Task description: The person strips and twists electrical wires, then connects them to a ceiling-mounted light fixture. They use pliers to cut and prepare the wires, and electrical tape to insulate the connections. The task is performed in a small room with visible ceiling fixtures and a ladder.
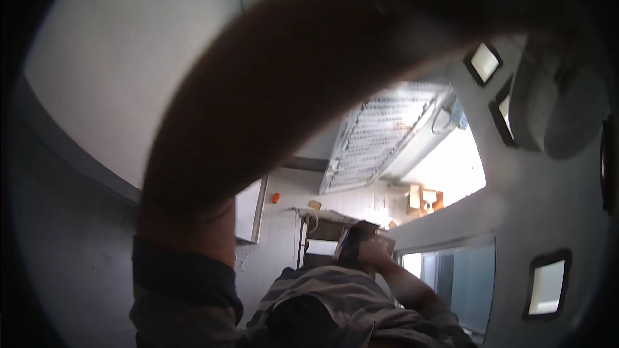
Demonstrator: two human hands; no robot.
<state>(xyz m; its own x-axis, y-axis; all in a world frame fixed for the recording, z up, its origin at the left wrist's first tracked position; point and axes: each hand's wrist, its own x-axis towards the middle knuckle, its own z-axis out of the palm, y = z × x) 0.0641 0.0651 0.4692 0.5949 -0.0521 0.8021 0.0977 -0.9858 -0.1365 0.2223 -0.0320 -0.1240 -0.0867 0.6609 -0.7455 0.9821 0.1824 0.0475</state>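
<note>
My left arm sweeps up from the lower left and across the upper part of the view, large and dark. At its far end my left hand [556, 44] is in deep shadow and blurred, so its fingers do not show clearly. Just below that hand is a pale grey, rounded object [570, 113]; whether the hand grips it I cannot tell. Low in front of my striped shirt, my right hand [375, 252] is closed on a dark, box-like object [351, 243], whose exact kind I cannot make out.
Beside my right hand stands a framed stand or small table [302, 235]. Beyond are a large slatted panel [380, 135], an orange item [276, 198] on the floor and cardboard boxes [414, 198]. Dark-framed pale panels [547, 289] line the right-hand wall.
</note>
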